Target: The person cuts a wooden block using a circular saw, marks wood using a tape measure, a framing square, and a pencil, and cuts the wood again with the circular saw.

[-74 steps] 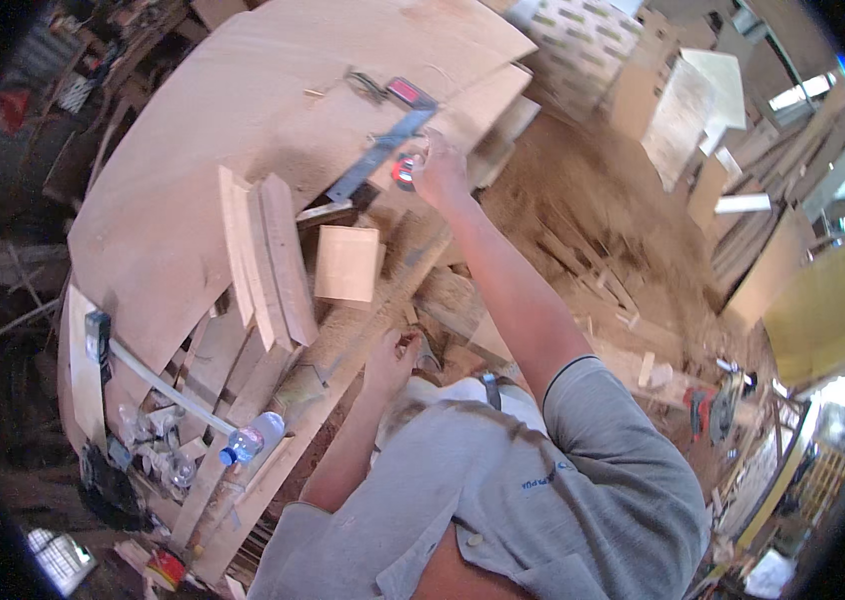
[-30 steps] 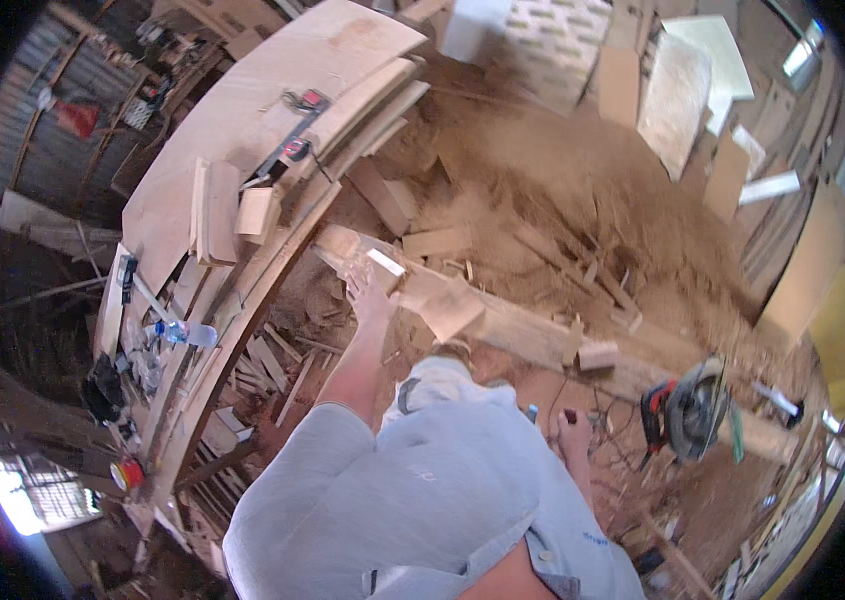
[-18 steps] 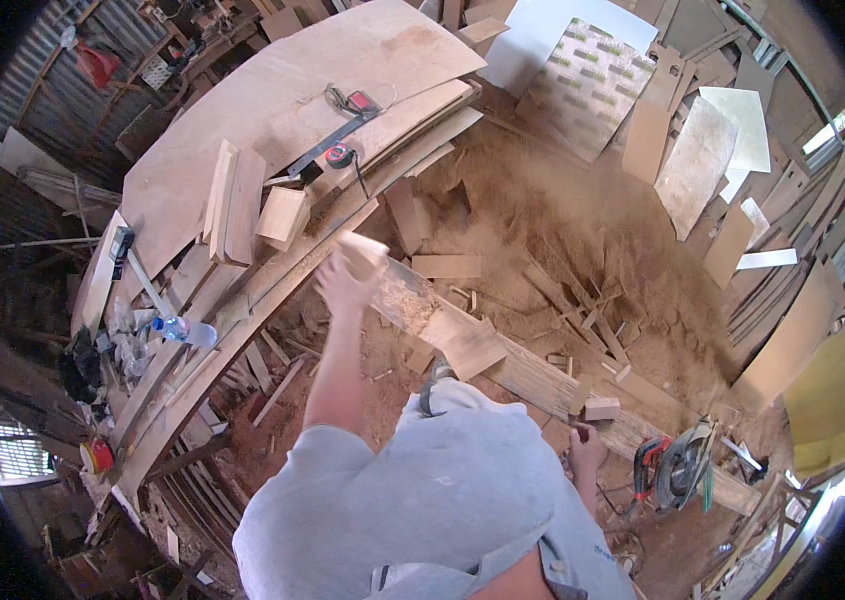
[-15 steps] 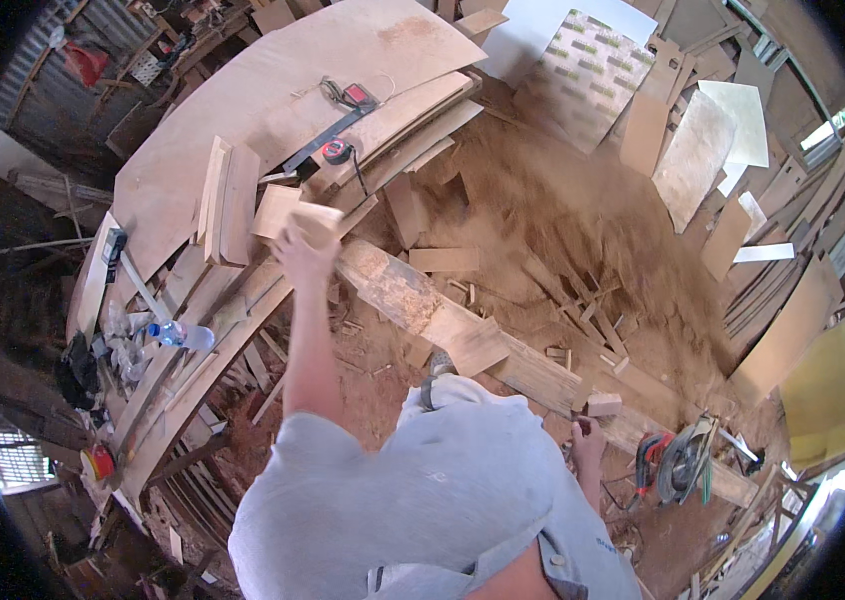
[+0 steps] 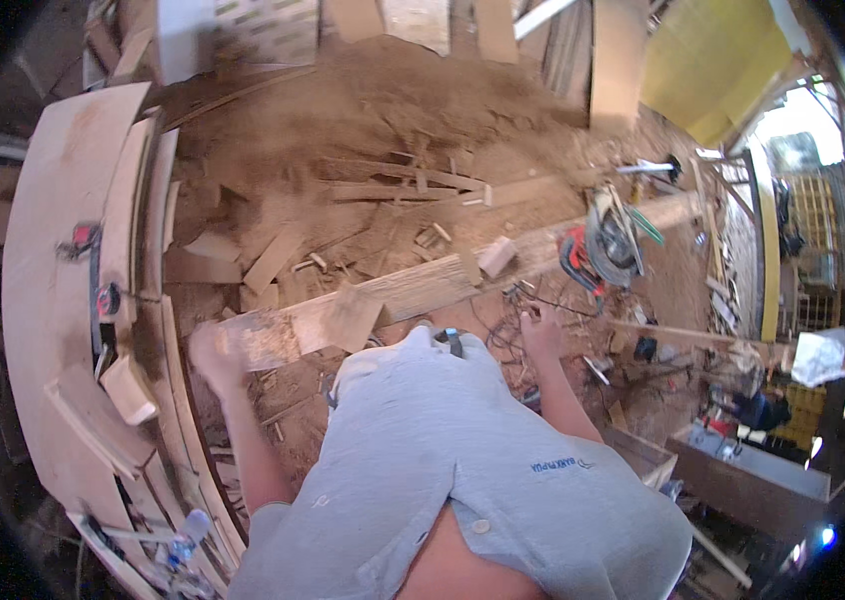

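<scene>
My left hand (image 5: 215, 358), smeared by motion, is over the left end of a long wooden plank (image 5: 428, 288); its fingers cannot be made out. My right hand (image 5: 541, 332) hangs near the plank's near side with curled fingers; what they hold, if anything, is too small to make out. On the plank, near that hand, sits a small wooden block (image 5: 497, 257). A thin square wood piece (image 5: 353, 316) lies further left, beside a patch of shavings. To the right, a red circular saw (image 5: 598, 245) rests on the plank. A short wood piece (image 5: 130, 390) lies on the stacked boards at left.
A sheet-covered work surface (image 5: 63, 270) at left carries a red tape measure (image 5: 108, 298). Near its lower end lies a plastic bottle (image 5: 189, 530). Sawdust (image 5: 273, 130) and offcuts cover the ground beyond the plank. A cable (image 5: 553, 300) trails by the saw.
My view has turned to the right. My left hand has let go of the short wood piece on the boards and moved to the plank's left end. My right hand stays near the small block.
</scene>
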Demonstrator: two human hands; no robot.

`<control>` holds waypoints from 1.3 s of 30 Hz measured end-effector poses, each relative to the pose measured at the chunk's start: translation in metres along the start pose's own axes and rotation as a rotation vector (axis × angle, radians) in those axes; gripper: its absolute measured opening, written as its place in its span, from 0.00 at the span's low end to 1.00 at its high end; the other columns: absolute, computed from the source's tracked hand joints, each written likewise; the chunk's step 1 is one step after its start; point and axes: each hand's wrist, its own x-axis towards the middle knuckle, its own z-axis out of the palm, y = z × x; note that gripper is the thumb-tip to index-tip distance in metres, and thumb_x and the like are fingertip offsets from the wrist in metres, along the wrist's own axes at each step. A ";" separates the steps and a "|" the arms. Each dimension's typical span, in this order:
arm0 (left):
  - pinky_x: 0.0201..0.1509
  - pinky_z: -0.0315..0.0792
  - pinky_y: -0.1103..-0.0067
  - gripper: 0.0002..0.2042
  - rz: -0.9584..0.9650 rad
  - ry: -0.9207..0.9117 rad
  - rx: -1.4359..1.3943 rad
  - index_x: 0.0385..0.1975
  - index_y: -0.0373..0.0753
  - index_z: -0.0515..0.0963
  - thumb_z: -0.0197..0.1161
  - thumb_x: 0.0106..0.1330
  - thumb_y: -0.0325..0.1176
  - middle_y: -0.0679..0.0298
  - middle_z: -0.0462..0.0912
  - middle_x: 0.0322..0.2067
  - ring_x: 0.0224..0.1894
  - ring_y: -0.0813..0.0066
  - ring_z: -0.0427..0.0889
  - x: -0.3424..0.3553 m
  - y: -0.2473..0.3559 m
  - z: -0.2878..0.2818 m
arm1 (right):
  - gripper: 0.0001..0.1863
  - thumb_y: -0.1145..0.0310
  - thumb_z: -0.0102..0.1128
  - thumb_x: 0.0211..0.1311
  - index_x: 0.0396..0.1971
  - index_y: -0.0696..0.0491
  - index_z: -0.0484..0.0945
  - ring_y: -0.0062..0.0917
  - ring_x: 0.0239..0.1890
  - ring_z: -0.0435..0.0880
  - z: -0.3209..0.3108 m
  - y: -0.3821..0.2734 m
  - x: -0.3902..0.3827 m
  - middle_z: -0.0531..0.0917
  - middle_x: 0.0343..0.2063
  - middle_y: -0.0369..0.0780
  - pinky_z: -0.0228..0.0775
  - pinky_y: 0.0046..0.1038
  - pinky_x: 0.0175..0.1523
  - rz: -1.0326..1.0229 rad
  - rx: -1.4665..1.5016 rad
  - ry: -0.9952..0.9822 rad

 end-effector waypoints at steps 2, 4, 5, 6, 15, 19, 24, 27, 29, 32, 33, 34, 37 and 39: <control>0.77 0.62 0.52 0.36 0.259 -0.252 0.000 0.65 0.34 0.76 0.79 0.58 0.45 0.45 0.80 0.63 0.67 0.43 0.75 -0.019 0.073 0.051 | 0.20 0.65 0.69 0.64 0.56 0.54 0.83 0.42 0.55 0.85 -0.004 0.011 -0.012 0.87 0.50 0.48 0.75 0.43 0.64 -0.017 -0.064 0.108; 0.80 0.58 0.51 0.46 0.212 -0.363 -0.097 0.70 0.34 0.71 0.81 0.53 0.53 0.43 0.73 0.68 0.72 0.41 0.68 -0.059 0.122 0.085 | 0.26 0.67 0.70 0.61 0.60 0.56 0.79 0.48 0.62 0.79 -0.011 0.012 -0.020 0.83 0.57 0.50 0.69 0.47 0.69 -0.078 -0.235 0.280; 0.80 0.57 0.51 0.51 0.228 -0.443 -0.071 0.73 0.34 0.67 0.81 0.51 0.56 0.42 0.69 0.70 0.74 0.41 0.65 -0.065 0.144 0.094 | 0.26 0.67 0.70 0.61 0.60 0.56 0.79 0.48 0.62 0.79 -0.016 0.015 -0.017 0.83 0.57 0.50 0.69 0.47 0.69 -0.074 -0.239 0.283; 0.81 0.57 0.52 0.56 0.239 -0.523 -0.040 0.76 0.35 0.63 0.82 0.50 0.59 0.41 0.65 0.73 0.76 0.40 0.62 -0.067 0.160 0.101 | 0.30 0.68 0.69 0.60 0.62 0.58 0.76 0.50 0.65 0.75 -0.021 0.017 -0.013 0.79 0.60 0.52 0.66 0.48 0.72 -0.110 -0.274 0.334; 0.86 0.46 0.52 0.55 0.018 -0.483 0.074 0.83 0.36 0.52 0.74 0.59 0.53 0.39 0.55 0.79 0.82 0.42 0.52 -0.097 0.159 0.139 | 0.42 0.70 0.65 0.61 0.76 0.63 0.61 0.55 0.76 0.65 -0.043 0.070 0.059 0.69 0.71 0.59 0.55 0.51 0.81 -0.212 -0.403 0.271; 0.87 0.38 0.49 0.50 -0.090 -0.222 0.143 0.83 0.37 0.52 0.67 0.68 0.56 0.39 0.48 0.82 0.86 0.43 0.43 -0.110 0.137 0.141 | 0.41 0.70 0.62 0.61 0.76 0.60 0.62 0.55 0.73 0.70 -0.038 0.102 0.093 0.72 0.69 0.59 0.62 0.50 0.77 -0.236 -0.600 0.263; 0.86 0.36 0.45 0.45 -0.217 -0.076 0.134 0.81 0.34 0.56 0.64 0.72 0.55 0.37 0.48 0.82 0.85 0.41 0.43 -0.118 0.111 0.163 | 0.43 0.67 0.67 0.59 0.77 0.46 0.64 0.55 0.65 0.79 -0.049 0.107 0.141 0.78 0.65 0.57 0.72 0.54 0.65 0.002 -0.413 -0.128; 0.86 0.36 0.45 0.45 -0.434 0.243 0.078 0.80 0.32 0.54 0.65 0.72 0.53 0.34 0.47 0.81 0.85 0.41 0.43 -0.108 0.134 0.185 | 0.43 0.69 0.69 0.56 0.75 0.46 0.64 0.54 0.65 0.79 -0.046 0.159 0.161 0.78 0.65 0.57 0.72 0.53 0.66 -0.257 -0.293 0.011; 0.86 0.36 0.45 0.46 -0.596 0.506 0.049 0.80 0.32 0.52 0.66 0.72 0.52 0.33 0.47 0.80 0.85 0.41 0.44 -0.098 0.147 0.189 | 0.43 0.70 0.70 0.56 0.74 0.47 0.64 0.54 0.65 0.79 -0.046 0.167 0.172 0.78 0.65 0.57 0.71 0.52 0.66 -0.312 -0.314 -0.037; 0.86 0.40 0.46 0.50 -1.116 0.662 0.032 0.80 0.29 0.47 0.68 0.71 0.54 0.31 0.47 0.79 0.84 0.41 0.45 -0.087 0.144 0.194 | 0.45 0.75 0.68 0.55 0.76 0.50 0.61 0.54 0.66 0.78 -0.052 0.136 0.173 0.77 0.66 0.59 0.69 0.48 0.70 -0.259 -0.280 -0.163; 0.85 0.45 0.47 0.50 -1.252 0.750 -0.042 0.79 0.27 0.48 0.68 0.71 0.56 0.31 0.51 0.78 0.83 0.39 0.50 -0.089 0.131 0.202 | 0.47 0.76 0.67 0.55 0.77 0.51 0.60 0.54 0.67 0.78 -0.061 0.120 0.180 0.77 0.66 0.60 0.67 0.47 0.71 -0.232 -0.259 -0.206; 0.84 0.50 0.49 0.51 -1.381 0.840 -0.124 0.78 0.24 0.50 0.68 0.70 0.57 0.30 0.54 0.77 0.81 0.38 0.54 -0.086 0.124 0.210 | 0.48 0.78 0.66 0.54 0.78 0.53 0.59 0.53 0.68 0.78 -0.069 0.106 0.185 0.76 0.66 0.61 0.66 0.46 0.72 -0.197 -0.239 -0.246; 0.81 0.57 0.50 0.53 -1.390 0.853 -0.404 0.76 0.20 0.52 0.67 0.70 0.61 0.32 0.61 0.74 0.77 0.36 0.63 -0.070 0.136 0.213 | 0.35 0.75 0.70 0.56 0.67 0.51 0.75 0.54 0.61 0.82 -0.101 0.096 0.209 0.83 0.57 0.57 0.73 0.46 0.67 -0.239 -0.359 -0.137; 0.80 0.59 0.51 0.53 -1.453 0.866 -0.328 0.76 0.20 0.53 0.66 0.70 0.62 0.32 0.63 0.73 0.75 0.35 0.65 -0.073 0.135 0.209 | 0.33 0.80 0.67 0.54 0.64 0.55 0.80 0.47 0.59 0.86 -0.126 0.061 0.235 0.86 0.56 0.54 0.76 0.41 0.66 -0.148 -0.263 -0.227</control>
